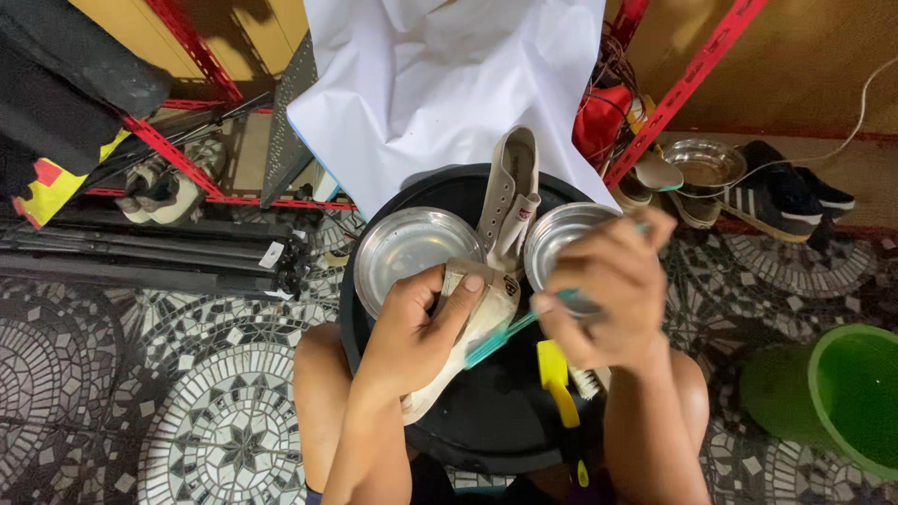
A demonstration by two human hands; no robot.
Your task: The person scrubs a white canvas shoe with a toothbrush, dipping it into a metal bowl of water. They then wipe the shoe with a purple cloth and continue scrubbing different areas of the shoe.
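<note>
A pale canvas shoe (500, 234) lies toe-away across a round black tray (496, 411), squeezed between two steel bowls (407, 245). The left hand (416, 327) is clamped around the shoe's heel end, thumb over the top. The right hand (608, 290) is closed on a teal toothbrush (496, 339), its head hidden behind the fingers. A yellow-handled brush (559, 383) lies near the tray's edge, bristles partly covered. Open tiled floor lies left; a green bucket (842, 397), cut off, crowds the right.
</note>
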